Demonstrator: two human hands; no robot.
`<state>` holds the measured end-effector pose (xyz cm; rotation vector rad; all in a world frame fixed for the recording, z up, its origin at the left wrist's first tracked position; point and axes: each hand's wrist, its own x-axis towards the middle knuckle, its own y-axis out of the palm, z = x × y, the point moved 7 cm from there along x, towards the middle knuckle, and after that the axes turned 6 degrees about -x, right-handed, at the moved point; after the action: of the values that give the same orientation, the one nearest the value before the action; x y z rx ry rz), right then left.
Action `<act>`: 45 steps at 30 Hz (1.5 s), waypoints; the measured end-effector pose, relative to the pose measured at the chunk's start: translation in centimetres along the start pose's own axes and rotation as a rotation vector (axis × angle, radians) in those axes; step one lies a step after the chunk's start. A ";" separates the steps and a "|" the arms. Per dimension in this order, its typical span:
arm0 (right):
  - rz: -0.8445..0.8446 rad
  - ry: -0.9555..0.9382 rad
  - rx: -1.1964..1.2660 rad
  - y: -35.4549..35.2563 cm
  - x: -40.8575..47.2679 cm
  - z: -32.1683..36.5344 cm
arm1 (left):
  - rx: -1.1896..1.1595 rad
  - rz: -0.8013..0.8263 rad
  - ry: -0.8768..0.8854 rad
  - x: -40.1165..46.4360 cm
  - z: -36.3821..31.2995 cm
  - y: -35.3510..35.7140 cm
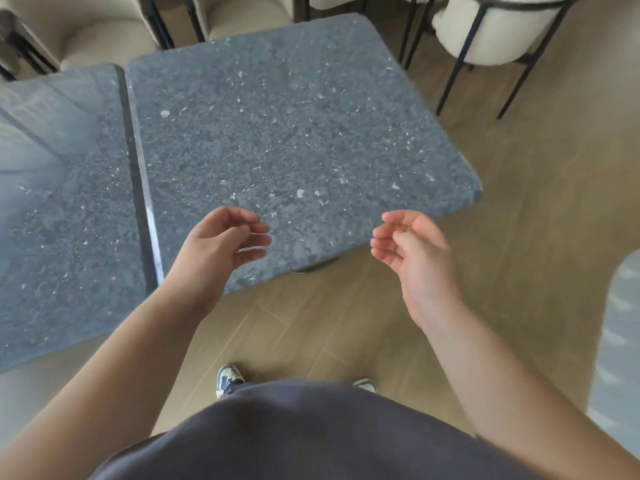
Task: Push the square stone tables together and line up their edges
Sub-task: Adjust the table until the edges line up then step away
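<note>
Two square tables of dark grey speckled stone stand side by side. The right table (294, 133) fills the middle of the view. The left table (65, 209) runs off the left edge. A narrow dark gap (136, 188) separates their facing edges, and the left table's near edge reaches closer to me than the right one's. My left hand (221, 244) hovers over the right table's near edge, fingers loosely curled, holding nothing. My right hand (412, 251) hangs in the air just off that table's near right edge, palm inward, fingers relaxed and empty.
Cream upholstered chairs (495, 32) with thin black metal legs stand behind and to the right of the tables. The floor is light wood planks (519, 237). A pale curved object (620, 341) shows at the right edge. My shoes (228, 377) are below.
</note>
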<state>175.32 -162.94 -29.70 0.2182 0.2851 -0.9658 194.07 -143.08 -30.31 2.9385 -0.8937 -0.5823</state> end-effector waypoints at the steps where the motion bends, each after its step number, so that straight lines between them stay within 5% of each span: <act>1: -0.013 -0.033 -0.007 -2.7 0.2 1.4 | -0.003 0.034 0.024 -0.2 -0.4 3.0; 15: -0.180 -0.192 0.071 -24.3 9.0 10.9 | 0.065 0.207 0.186 3.1 -3.9 28.1; 34: -0.071 -0.124 -0.122 -40.7 42.3 23.2 | 0.043 0.132 0.102 28.2 -5.5 58.4; 45: 0.166 -0.165 -0.172 -46.4 61.6 29.5 | -0.026 -0.177 0.196 38.0 -9.2 66.8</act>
<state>173.86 -245.40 -25.06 0.0041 0.1932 -0.7847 190.81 -220.39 -26.77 3.0035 -0.6071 -0.3000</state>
